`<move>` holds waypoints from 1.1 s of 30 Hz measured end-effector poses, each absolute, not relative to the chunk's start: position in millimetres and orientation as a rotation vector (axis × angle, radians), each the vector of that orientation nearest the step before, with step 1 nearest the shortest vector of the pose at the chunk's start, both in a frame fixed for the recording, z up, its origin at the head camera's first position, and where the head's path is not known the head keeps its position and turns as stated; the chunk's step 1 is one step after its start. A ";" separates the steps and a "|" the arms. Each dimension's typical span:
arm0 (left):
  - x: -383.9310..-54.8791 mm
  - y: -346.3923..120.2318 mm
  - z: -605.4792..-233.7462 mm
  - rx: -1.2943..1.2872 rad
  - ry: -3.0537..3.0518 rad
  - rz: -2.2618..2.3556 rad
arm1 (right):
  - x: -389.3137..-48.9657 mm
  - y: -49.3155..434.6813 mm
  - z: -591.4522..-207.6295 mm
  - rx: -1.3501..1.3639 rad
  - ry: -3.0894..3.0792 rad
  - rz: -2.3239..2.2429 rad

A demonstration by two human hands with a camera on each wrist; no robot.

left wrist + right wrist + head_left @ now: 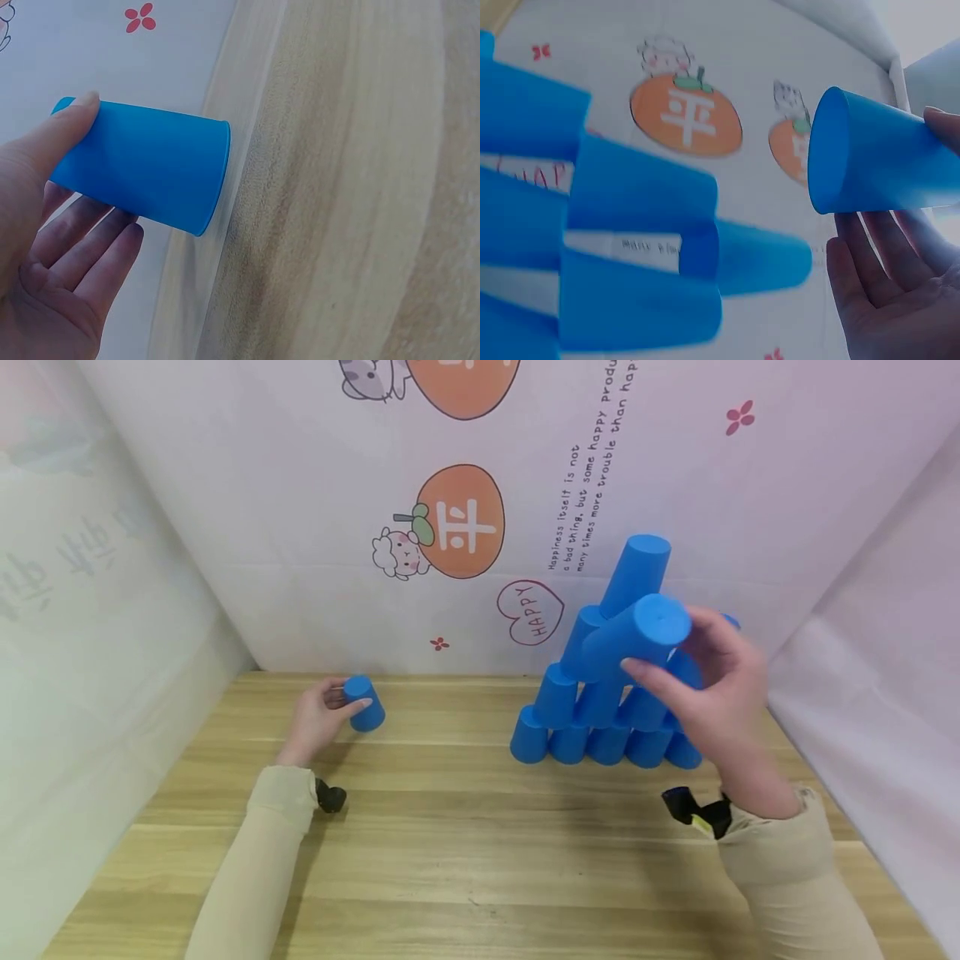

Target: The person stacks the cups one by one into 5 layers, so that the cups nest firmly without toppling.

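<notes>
At the far left of the table, my left hand (pixel 315 722) grips an upside-down blue plastic cup (pixel 365 708), thumb on one side and fingers on the other. The left wrist view shows that cup (pixel 150 161) with its rim right at the wood. My right hand (pixel 726 697) holds another blue cup (pixel 660 625) raised and tilted, its base toward the head camera. This cup overlaps the stacked pyramid of blue cups (pixel 555 697) in the head view and hides part of it. In the right wrist view, the held cup (pixel 889 157) is apart from the top cup (pixel 769 257) of the stack.
The pyramid stands on the right of the wooden table (pixel 450 827), near a printed white cloth backdrop (pixel 315 527). White cloth also hangs along the left (pixel 90 568) and right sides. Black straps (pixel 330 796) sit at both wrists.
</notes>
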State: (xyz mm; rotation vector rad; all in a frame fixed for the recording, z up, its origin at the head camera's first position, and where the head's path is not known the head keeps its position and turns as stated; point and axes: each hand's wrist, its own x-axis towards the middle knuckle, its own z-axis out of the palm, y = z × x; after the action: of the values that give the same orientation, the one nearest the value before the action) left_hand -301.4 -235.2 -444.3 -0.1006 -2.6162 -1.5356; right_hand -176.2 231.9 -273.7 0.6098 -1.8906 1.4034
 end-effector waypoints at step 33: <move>-302.8 -235.3 -447.2 -0.127 -2.639 -1.465 | -242.1 326.0 -252.7 -0.034 -2.367 1.286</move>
State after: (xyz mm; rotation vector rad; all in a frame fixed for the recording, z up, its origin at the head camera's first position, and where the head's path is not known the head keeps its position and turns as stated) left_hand -302.8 -235.3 -447.2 -0.1266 -2.6387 -1.4648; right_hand -242.1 326.0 -252.7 -0.0338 -2.3673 1.2862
